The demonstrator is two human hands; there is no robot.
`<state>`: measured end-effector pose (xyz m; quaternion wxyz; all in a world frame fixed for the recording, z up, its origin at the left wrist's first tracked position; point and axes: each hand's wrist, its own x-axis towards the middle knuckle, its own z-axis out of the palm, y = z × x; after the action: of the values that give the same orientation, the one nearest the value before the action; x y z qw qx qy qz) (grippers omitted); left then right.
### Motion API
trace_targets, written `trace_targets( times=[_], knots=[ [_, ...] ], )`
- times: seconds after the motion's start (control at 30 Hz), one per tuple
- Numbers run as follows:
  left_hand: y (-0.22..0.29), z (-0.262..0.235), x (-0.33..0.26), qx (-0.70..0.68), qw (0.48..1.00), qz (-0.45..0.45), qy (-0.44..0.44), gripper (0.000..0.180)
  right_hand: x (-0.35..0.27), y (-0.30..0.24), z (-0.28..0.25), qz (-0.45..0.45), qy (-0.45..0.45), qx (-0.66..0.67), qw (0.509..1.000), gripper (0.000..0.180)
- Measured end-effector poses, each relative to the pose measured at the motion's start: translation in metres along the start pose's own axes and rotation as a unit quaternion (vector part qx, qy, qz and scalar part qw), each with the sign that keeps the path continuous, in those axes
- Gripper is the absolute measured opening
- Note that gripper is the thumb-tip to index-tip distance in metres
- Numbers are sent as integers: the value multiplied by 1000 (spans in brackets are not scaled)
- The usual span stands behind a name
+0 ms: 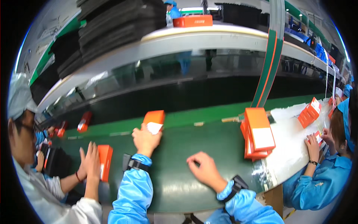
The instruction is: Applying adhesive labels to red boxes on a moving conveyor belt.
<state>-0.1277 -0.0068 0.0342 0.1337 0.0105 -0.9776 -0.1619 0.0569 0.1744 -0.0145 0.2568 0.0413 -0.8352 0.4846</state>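
My left hand [146, 140] reaches forward over the green work surface [175, 190]. Its fingers are closed at the near end of an orange box [154, 116] with a white patch on its top. The far fingers are partly hidden behind the hand. To the right, my right hand [206, 170] hovers above the surface with loosely curled fingers and nothing visible in them. Beyond it, at the right end of the green surface, stands a stack of orange boxes [257, 118], the top one bearing a large white label.
At left, a co-worker's hands [87, 162] are beside an upright orange box [105, 161]. Another co-worker at right handles a small box [318, 137] near more orange boxes [310, 112]. A green post [265, 71] rises ahead; a shelf [223, 34] holds black foam sheets [119, 30].
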Motion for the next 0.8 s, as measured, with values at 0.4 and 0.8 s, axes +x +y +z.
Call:
trace_targets(
  times=[0.4, 0.8],
  knots=[
    [14, -59, -265, -182, 952, 241, -57, 80, -72, -63, -51, 313, -24, 155, 937, 25],
    [8, -58, -257, -672, 602, -68, -426, 9, -119, -82, -85, 351, 89, 394, 845, 41]
  ],
)
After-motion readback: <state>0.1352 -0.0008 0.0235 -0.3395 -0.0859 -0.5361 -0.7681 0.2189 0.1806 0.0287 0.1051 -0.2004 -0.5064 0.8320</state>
